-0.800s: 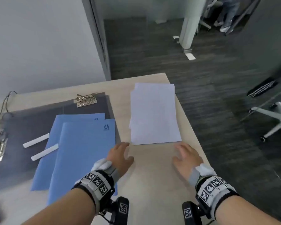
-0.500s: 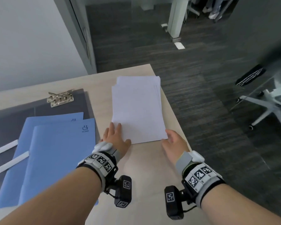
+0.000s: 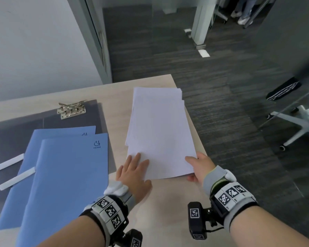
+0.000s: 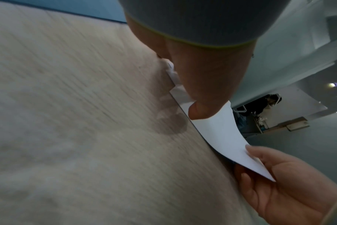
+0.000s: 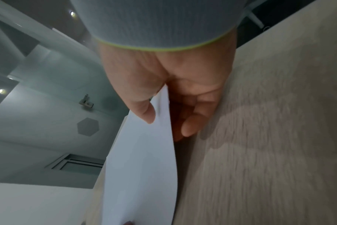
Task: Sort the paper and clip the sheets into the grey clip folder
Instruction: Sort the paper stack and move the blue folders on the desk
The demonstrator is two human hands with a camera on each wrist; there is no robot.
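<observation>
Bench (image 3: 155,211) surface carried everything within reach of both hands, which suited a two-handed sort. Grey clip folder (image 3: 48,120) lay open and flat at the left, its metal clip (image 3: 72,110) at the far edge, apparently raised to receive sheets. Two blue folders (image 3: 64,175) overlapped on top of it, covering most of the grey surface; they would probably need shifting before any clipping.

Paper stack (image 3: 159,132) lay to the right of the grey folder, near the bench's right edge, its sheets fanned unevenly, so squaring up looked like the step in hand.

Left hand (image 3: 134,173) rested flat on the stack's near-left corner with fingers straight, pressing it down, most likely to anchor the lower sheets. Right hand (image 3: 200,168) pinched the near-right corner, thumb above and fingers beneath; the wrist views showed that corner curling up off the bench, which suggested a lift or peel was beginning.
</observation>
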